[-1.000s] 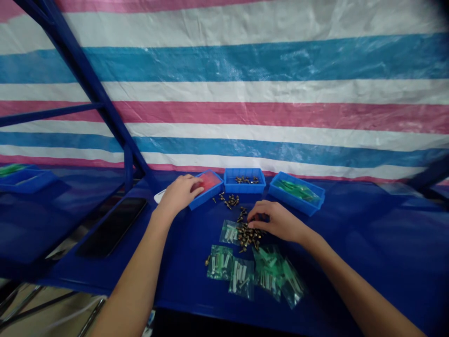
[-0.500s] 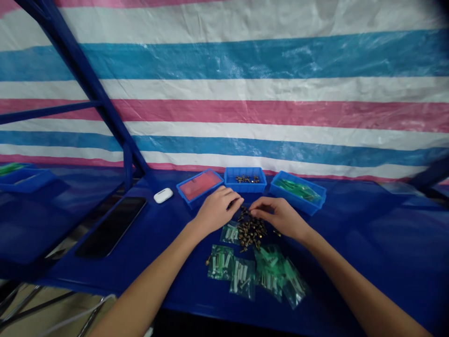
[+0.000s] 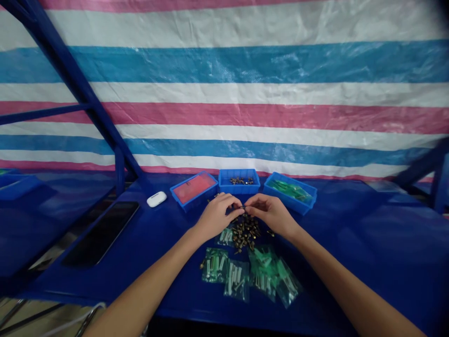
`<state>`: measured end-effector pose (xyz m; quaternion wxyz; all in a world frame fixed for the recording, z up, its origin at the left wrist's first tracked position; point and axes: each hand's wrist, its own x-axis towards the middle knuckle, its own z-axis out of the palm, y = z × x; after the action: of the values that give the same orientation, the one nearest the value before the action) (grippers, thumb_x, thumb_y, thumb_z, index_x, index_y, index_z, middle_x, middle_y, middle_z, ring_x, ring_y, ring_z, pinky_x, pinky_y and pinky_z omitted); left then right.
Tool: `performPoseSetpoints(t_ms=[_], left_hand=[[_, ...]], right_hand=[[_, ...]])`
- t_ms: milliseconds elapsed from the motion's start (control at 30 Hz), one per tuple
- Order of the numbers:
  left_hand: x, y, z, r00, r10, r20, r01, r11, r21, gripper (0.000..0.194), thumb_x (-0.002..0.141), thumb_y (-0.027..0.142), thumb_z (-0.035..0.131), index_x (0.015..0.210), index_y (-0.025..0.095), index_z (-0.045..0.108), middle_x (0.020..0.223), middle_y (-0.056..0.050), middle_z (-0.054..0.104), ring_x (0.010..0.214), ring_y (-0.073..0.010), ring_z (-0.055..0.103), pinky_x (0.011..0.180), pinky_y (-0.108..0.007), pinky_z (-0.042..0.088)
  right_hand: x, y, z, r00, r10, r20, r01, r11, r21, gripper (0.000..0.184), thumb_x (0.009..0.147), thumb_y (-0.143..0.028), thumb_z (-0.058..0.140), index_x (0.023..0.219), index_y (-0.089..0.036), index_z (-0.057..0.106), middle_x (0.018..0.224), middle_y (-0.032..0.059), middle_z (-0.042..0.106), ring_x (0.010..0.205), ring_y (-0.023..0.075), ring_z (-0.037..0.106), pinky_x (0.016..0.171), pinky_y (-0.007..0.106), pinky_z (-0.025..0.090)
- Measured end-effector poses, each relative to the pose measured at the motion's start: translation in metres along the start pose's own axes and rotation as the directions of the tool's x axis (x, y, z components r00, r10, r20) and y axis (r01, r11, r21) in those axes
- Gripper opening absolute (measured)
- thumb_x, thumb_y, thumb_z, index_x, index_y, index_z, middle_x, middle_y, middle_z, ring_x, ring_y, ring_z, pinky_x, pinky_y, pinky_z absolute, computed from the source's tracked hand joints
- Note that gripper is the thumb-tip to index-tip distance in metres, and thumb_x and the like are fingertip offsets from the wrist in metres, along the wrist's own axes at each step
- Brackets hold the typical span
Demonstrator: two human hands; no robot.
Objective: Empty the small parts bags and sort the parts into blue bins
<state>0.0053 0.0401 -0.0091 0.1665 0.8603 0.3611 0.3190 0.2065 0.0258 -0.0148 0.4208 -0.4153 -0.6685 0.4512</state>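
My left hand (image 3: 219, 215) and my right hand (image 3: 271, 213) meet fingertip to fingertip over a heap of small bronze-coloured screws (image 3: 246, 231). Each is closed in a pinch. Between them shows a small dark metal piece that looks like one of the screws (image 3: 242, 207); the fingers hide most of it. Just below my left hand lies a small clear bag (image 3: 225, 237) with pale plugs. Nearer the front edge are more bags, among them a green-tinted bag (image 3: 215, 265), a clear bag (image 3: 236, 280) and a bunch of overlapping bags (image 3: 264, 274).
Behind my hands stand a blue bin (image 3: 239, 189) with screws, a bin (image 3: 177, 199) with a red content, and a bin (image 3: 308, 208) of green bags. To the left lie a white case (image 3: 156, 199) and a black phone (image 3: 101, 234). A blue frame bar (image 3: 94, 105) slants up at left.
My right hand has moved left from the screw heap to my left hand, and their fingertips now meet. My left hand's fingers have closed to a pinch. The view has shifted slightly.
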Motion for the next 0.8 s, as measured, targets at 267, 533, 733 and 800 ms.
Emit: performPoseSetpoints(t_ms=[267, 533, 733, 800], left_hand=[[-0.002, 0.000, -0.003, 1.000, -0.018, 0.000, 0.018, 0.989, 0.150, 0.026, 0.093, 0.039, 0.052, 0.112, 0.023, 0.058, 0.099, -0.003, 0.063, 0.098, -0.0202, 0.054, 0.083, -0.033, 0.047], [-0.002, -0.003, -0.006, 1.000, 0.030, -0.001, -0.029, 0.965, 0.261, 0.025, 0.097, 0.037, 0.044, 0.110, 0.021, 0.058, 0.105, -0.003, 0.063, 0.100, -0.0205, 0.054, 0.087, -0.035, 0.048], [-0.002, -0.008, -0.006, 1.000, 0.029, -0.005, -0.026, 0.958, 0.285, 0.022, 0.097, 0.032, 0.044, 0.109, 0.020, 0.059, 0.106, -0.003, 0.064, 0.100, -0.0209, 0.054, 0.087, -0.036, 0.048], [-0.002, -0.011, -0.005, 1.000, 0.023, -0.013, -0.018, 0.955, 0.297, 0.022, 0.097, 0.031, 0.044, 0.108, 0.020, 0.059, 0.105, -0.003, 0.064, 0.098, -0.0207, 0.054, 0.087, -0.036, 0.048]], right_hand=[[0.000, -0.010, -0.028, 0.875, -0.282, -0.393, 0.062, 0.871, -0.487, 0.016, 0.085, -0.032, 0.059, 0.088, -0.019, 0.068, 0.082, 0.0045, 0.070, 0.073, 0.0186, 0.064, 0.073, 0.032, 0.050], [-0.001, 0.000, -0.088, 0.710, -0.469, -0.526, -0.173, 0.608, -0.775, 0.022, 0.089, -0.030, 0.054, 0.100, -0.020, 0.070, 0.088, 0.0053, 0.072, 0.071, 0.0197, 0.063, 0.070, 0.032, 0.048], [-0.004, 0.001, -0.111, 0.630, -0.449, -0.634, -0.253, 0.653, -0.714, 0.024, 0.088, -0.034, 0.053, 0.101, -0.021, 0.069, 0.087, 0.0049, 0.072, 0.068, 0.0192, 0.064, 0.068, 0.032, 0.048], [0.002, 0.000, -0.129, 0.702, -0.458, -0.546, -0.210, 0.600, -0.772, 0.024, 0.088, -0.032, 0.053, 0.101, -0.021, 0.070, 0.087, 0.0060, 0.071, 0.072, 0.0205, 0.064, 0.071, 0.033, 0.048]])
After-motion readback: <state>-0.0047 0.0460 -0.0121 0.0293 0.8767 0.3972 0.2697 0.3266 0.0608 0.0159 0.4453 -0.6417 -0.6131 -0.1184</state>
